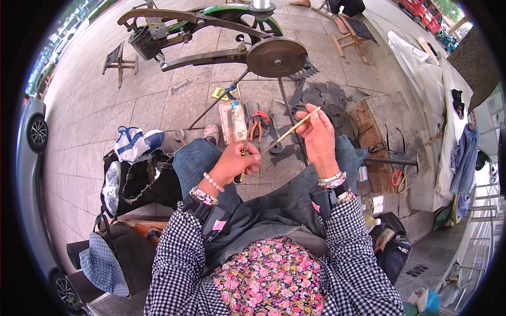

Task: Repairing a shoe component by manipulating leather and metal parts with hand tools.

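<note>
Outdoor paving [150,97] spreading, left hand [235,161] gripping tool [240,177], right hand [320,138] pinching stick [296,127] (yellow), its length slanting up rightward.

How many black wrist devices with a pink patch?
2: one device behind the left hand, the other device behind the right hand. Any under the sleeves would be hidden.

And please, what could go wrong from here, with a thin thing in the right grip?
The thin yellow stick might slip or snap, as the right grip seems to hold it near one end. The left grip closes round a dark-handled tool; a sudden slip could perhaps jab the wearer. A dropped piece might be hard to find among the black scraps on the paving.
</note>
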A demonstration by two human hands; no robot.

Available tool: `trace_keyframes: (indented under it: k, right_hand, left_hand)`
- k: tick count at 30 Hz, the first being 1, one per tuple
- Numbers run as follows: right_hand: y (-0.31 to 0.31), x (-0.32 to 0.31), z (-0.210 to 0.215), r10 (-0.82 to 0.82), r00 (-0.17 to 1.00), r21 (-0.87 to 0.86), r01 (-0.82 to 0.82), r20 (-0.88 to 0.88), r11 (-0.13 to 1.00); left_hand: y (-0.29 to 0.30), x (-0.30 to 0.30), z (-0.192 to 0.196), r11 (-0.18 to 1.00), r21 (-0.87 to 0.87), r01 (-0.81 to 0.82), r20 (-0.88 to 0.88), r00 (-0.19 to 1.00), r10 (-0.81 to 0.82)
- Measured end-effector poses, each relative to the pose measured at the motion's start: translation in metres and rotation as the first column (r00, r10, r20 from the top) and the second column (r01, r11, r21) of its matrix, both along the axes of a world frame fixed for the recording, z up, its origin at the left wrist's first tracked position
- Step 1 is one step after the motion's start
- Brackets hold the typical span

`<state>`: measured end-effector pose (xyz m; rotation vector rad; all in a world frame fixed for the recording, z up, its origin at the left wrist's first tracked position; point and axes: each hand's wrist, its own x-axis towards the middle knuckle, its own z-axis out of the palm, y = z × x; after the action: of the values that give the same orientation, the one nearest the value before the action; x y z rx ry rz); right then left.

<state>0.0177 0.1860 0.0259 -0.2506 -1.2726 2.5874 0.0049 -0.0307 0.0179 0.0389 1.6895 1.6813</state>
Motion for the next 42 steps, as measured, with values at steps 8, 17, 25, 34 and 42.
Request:
trace_keyframes:
  k: [8,17,25,34,42]
  right_hand:
    - [-0.024,0.003,-0.01,0.187,0.976,0.079,-0.196,0.109,0.977]
    - [-0.041,0.001,-0.007,0.336,0.925,0.257,-0.373,0.178,0.892]
    - [-0.035,0.007,0.004,0.25,0.961,0.602,-0.269,0.116,0.752]
    - [-0.034,0.016,-0.024,0.297,0.937,0.983,-0.177,0.183,-0.046]
    - [-0.029,0.017,-0.026,0.219,0.94,0.965,-0.255,0.262,-0.062]
  left_hand:
    - [-0.003,-0.003,-0.005,0.999,0.014,-0.044,-0.043,0.998,0.044]
    - [-0.001,0.001,-0.008,0.983,0.089,-0.161,-0.011,0.987,0.163]
    - [-0.004,-0.001,-0.013,0.975,-0.146,-0.166,-0.182,0.974,0.138]
    - [-0.009,-0.003,-0.017,0.986,0.011,-0.165,-0.219,0.962,0.164]
    - [-0.003,-0.004,-0.016,0.982,-0.003,-0.191,-0.224,0.957,0.186]
